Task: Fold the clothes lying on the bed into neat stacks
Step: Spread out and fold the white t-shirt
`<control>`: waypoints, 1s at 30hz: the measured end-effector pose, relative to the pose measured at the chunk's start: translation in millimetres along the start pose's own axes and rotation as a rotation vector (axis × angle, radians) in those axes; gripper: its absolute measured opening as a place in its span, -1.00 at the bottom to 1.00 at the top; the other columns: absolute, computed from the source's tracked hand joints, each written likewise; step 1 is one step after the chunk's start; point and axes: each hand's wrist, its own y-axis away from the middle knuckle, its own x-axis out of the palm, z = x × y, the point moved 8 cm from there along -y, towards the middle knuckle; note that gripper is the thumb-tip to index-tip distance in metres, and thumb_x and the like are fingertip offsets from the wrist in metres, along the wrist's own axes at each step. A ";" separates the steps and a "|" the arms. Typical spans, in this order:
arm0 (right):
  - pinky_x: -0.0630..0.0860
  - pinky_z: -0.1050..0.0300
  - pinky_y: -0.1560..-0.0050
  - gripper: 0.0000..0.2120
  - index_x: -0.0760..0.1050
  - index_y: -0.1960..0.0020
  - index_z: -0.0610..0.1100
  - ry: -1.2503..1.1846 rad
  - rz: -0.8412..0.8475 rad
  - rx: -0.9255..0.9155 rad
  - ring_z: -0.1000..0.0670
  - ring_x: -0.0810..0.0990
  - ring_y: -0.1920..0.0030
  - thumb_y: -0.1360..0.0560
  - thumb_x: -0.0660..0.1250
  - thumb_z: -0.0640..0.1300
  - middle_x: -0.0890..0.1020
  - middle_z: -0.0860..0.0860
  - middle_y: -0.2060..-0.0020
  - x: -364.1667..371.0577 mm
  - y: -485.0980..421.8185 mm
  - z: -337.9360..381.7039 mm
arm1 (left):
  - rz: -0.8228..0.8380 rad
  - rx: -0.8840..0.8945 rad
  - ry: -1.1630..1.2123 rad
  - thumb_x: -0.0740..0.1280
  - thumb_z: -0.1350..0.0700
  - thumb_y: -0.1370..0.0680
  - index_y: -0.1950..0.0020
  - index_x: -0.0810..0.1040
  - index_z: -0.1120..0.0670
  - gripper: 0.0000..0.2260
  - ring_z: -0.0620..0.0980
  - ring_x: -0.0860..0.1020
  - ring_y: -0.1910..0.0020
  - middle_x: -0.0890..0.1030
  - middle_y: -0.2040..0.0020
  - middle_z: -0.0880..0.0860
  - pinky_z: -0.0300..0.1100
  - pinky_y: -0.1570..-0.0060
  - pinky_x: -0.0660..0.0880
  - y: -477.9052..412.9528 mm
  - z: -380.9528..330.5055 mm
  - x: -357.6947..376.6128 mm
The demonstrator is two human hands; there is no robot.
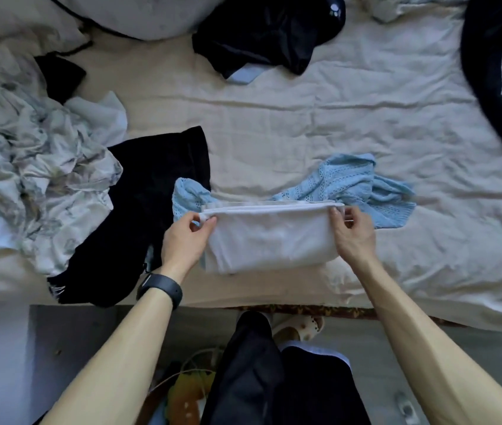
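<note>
While both hands pinched the top corners of the half-folded white cotton garment [269, 237], left hand [187, 237] on the left corner, right hand [354, 236] on the right, it lay near the bed's [305, 118] front edge over a pale blue knit top [357, 185]. Best next move, as a judgement: keep corners level, pull taut, then bring the fold edge squarely over, smoothing wrinkles.

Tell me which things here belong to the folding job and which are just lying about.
Job: white garment being folded; light blue knit top; black garment on the left; black clothes further back.
Lying about: pillow; slipper.
</note>
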 end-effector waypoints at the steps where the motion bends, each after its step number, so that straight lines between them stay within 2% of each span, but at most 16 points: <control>1: 0.41 -0.02 0.08 -0.65 0.46 0.08 -0.13 -0.005 -0.020 0.017 -0.15 0.56 0.08 -0.63 0.24 0.17 0.60 -0.10 0.14 5.9 -2.6 1.4 | -0.010 0.019 -0.042 0.33 -0.21 -0.55 0.19 0.47 -0.01 -0.71 -0.01 0.52 0.20 0.56 0.17 0.00 -0.13 0.30 0.34 -6.0 -1.0 3.5; 3: 0.33 -0.02 0.12 -0.65 0.37 0.05 -0.15 0.016 -0.054 0.049 -0.22 0.54 0.09 -0.66 0.18 0.15 0.57 -0.12 0.18 17.8 -4.4 0.2 | -0.003 -0.004 -0.073 0.27 -0.19 -0.59 0.19 0.38 0.03 -0.68 0.03 0.49 0.20 0.53 0.13 0.05 -0.13 0.35 0.26 -12.3 -2.5 13.3; 5: 0.33 -0.03 0.11 -0.65 0.35 0.02 -0.10 0.042 -0.074 0.098 -0.25 0.55 0.08 -0.66 0.14 0.20 0.57 -0.16 0.18 27.5 -7.1 -4.2 | -0.004 -0.069 -0.097 0.21 -0.17 -0.62 0.16 0.34 0.05 -0.67 0.09 0.49 0.18 0.52 0.10 0.07 -0.12 0.34 0.25 -16.8 -0.5 21.6; 8: 0.30 0.01 0.13 -0.56 0.39 0.06 -0.11 -0.024 -0.089 0.136 -0.15 0.50 0.17 -0.59 0.21 0.29 0.52 -0.05 0.26 32.9 -12.9 -7.4 | -0.012 -0.124 -0.113 0.16 -0.19 -0.63 0.07 0.34 0.05 -0.69 0.14 0.50 0.09 0.51 0.01 0.07 -0.07 0.22 0.34 -25.3 7.0 29.1; 10: 0.30 0.08 0.21 -0.53 0.39 0.18 -0.06 -0.109 -0.021 0.132 0.06 0.43 0.30 -0.45 0.29 0.36 0.44 0.07 0.35 33.9 -9.8 -13.7 | -0.002 -0.115 -0.125 0.15 -0.20 -0.63 0.06 0.34 0.05 -0.68 0.16 0.50 0.06 0.51 -0.03 0.09 -0.04 0.19 0.38 -31.6 9.5 32.5; 11: 0.33 0.13 0.23 -0.55 0.42 0.20 -0.03 -0.127 0.048 0.129 0.12 0.44 0.33 -0.38 0.32 0.37 0.47 0.10 0.35 34.4 -4.3 -19.2 | 0.001 -0.110 -0.135 0.15 -0.20 -0.64 0.05 0.35 0.06 -0.67 0.17 0.50 0.04 0.49 -0.04 0.09 -0.03 0.17 0.40 -33.8 10.5 33.9; 13: 0.45 0.11 0.17 -0.57 0.55 0.12 -0.03 -0.080 0.185 0.148 0.10 0.56 0.22 -0.36 0.40 0.34 0.63 0.11 0.24 34.5 11.4 -40.4 | 0.002 -0.107 -0.148 0.15 -0.21 -0.64 0.03 0.36 0.07 -0.66 0.18 0.49 0.02 0.46 -0.06 0.08 -0.01 0.14 0.41 -35.7 10.2 36.3; 15: 0.44 0.12 0.17 -0.71 0.57 0.09 -0.04 0.020 0.245 0.152 0.01 0.57 0.18 -0.50 0.42 0.19 0.64 0.08 0.24 32.2 28.5 -58.5 | -0.002 -0.112 -0.169 0.14 -0.21 -0.64 0.03 0.35 0.06 -0.67 0.18 0.48 0.02 0.41 -0.05 0.05 -0.01 0.14 0.40 -33.8 8.2 38.9; 17: 0.42 0.15 0.19 -0.85 0.55 0.06 0.00 0.049 0.205 0.145 -0.03 0.55 0.15 -0.60 0.35 0.07 0.61 0.10 0.24 31.9 42.0 -64.1 | -0.015 -0.110 -0.175 0.14 -0.21 -0.64 0.03 0.33 0.04 -0.68 0.18 0.48 0.01 0.41 -0.07 0.06 -0.01 0.15 0.39 -30.3 7.0 40.6; 18: 0.42 0.10 0.18 -0.88 0.53 0.03 0.02 0.040 0.167 0.161 -0.05 0.56 0.14 -0.62 0.33 0.05 0.60 0.09 0.23 33.5 47.5 -64.3 | -0.027 -0.108 -0.167 0.14 -0.20 -0.64 0.03 0.33 0.04 -0.69 0.19 0.48 0.01 0.42 -0.09 0.07 -0.01 0.15 0.38 -27.9 6.2 40.4; 22: 0.31 0.04 0.17 -0.75 0.35 0.17 -0.01 -0.015 0.003 0.246 -0.14 0.50 0.17 -0.63 0.28 0.05 0.51 0.01 0.31 39.6 62.4 -64.3 | -0.045 -0.095 -0.122 0.17 -0.19 -0.64 0.02 0.35 0.03 -0.71 0.18 0.48 0.03 0.45 -0.11 0.09 -0.05 0.17 0.35 -21.2 1.5 37.0; 24: 0.36 -0.02 0.14 -0.73 0.33 0.15 -0.03 -0.031 -0.049 0.271 -0.18 0.51 0.16 -0.63 0.24 0.09 0.52 -0.05 0.28 42.3 67.2 -63.8 | -0.045 -0.095 -0.067 0.20 -0.21 -0.62 -0.05 0.38 0.00 -0.72 0.13 0.49 0.03 0.46 -0.13 0.08 -0.07 0.15 0.35 -18.0 0.1 34.5; 27: 0.45 -0.13 -0.04 -0.63 0.41 0.03 -0.12 0.028 -0.113 0.299 -0.23 0.52 0.03 -0.54 0.13 0.20 0.58 -0.17 0.11 45.8 71.2 -66.6 | -0.052 -0.123 -0.018 0.26 -0.24 -0.58 -0.21 0.37 0.02 -0.61 0.11 0.51 -0.06 0.49 -0.19 0.08 -0.08 0.09 0.35 -8.9 -1.0 32.0; 30: 0.31 -0.13 -0.27 -0.63 0.46 -0.10 -0.18 0.019 -0.187 0.424 -0.24 0.41 -0.23 -0.50 0.18 0.09 0.54 -0.21 -0.12 42.4 73.0 -70.9 | -0.030 -0.204 -0.021 0.29 -0.30 -0.54 -0.31 0.34 0.08 -0.45 0.16 0.51 -0.15 0.49 -0.23 0.10 -0.08 0.05 0.34 2.2 6.9 34.2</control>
